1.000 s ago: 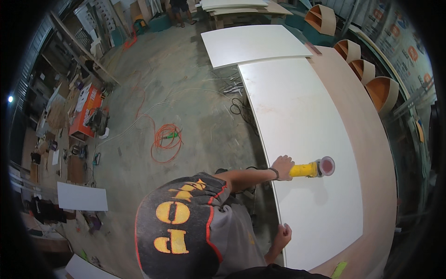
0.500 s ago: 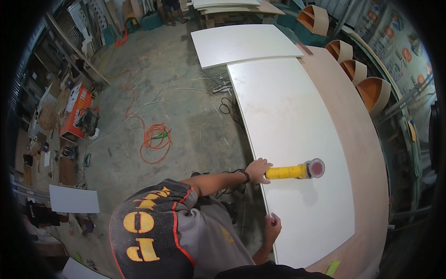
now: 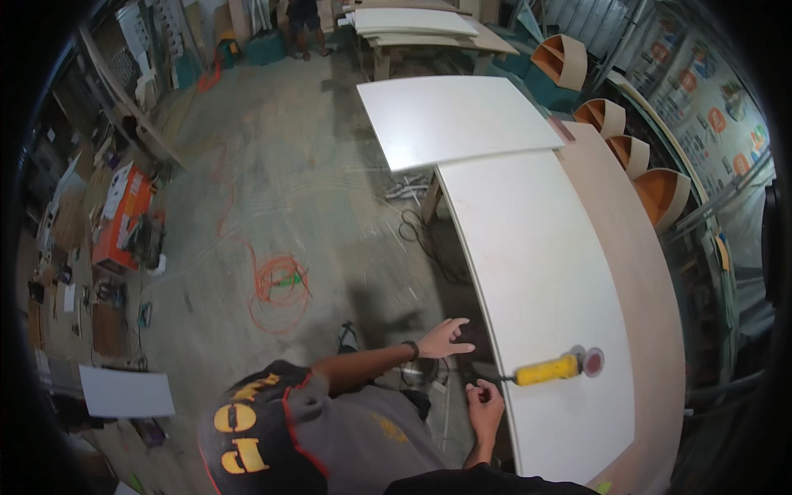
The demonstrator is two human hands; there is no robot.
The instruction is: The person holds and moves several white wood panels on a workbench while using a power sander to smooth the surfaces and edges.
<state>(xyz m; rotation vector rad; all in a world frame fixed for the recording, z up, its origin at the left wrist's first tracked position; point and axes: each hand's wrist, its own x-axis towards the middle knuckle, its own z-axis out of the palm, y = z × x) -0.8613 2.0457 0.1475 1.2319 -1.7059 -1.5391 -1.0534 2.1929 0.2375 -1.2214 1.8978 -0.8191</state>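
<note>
A yellow angle grinder (image 3: 546, 370) lies on a long white panel (image 3: 528, 247), its round reddish disc (image 3: 592, 362) facing up. The grinder's dark cord runs left over the panel's edge. My left hand (image 3: 445, 338) hangs off the panel's left side, fingers spread, touching nothing visible. Just below it, my right hand (image 3: 485, 404) is at the panel's edge close to the cord, fingers curled together. Whether something small is in that grip, I cannot make out.
A second white panel (image 3: 454, 120) overlaps the far end. Bare wood (image 3: 615, 214) borders the right side. Curved wooden shelf boxes (image 3: 660, 198) stand beyond it. On the concrete floor lies a coiled orange cord (image 3: 280, 285). Another person (image 3: 304, 25) stands far back.
My left hand has let go of the grinder and drawn back off the panel. The whole view has shifted, so the panels and grinder appear lower. My right hand stays by the edge.
</note>
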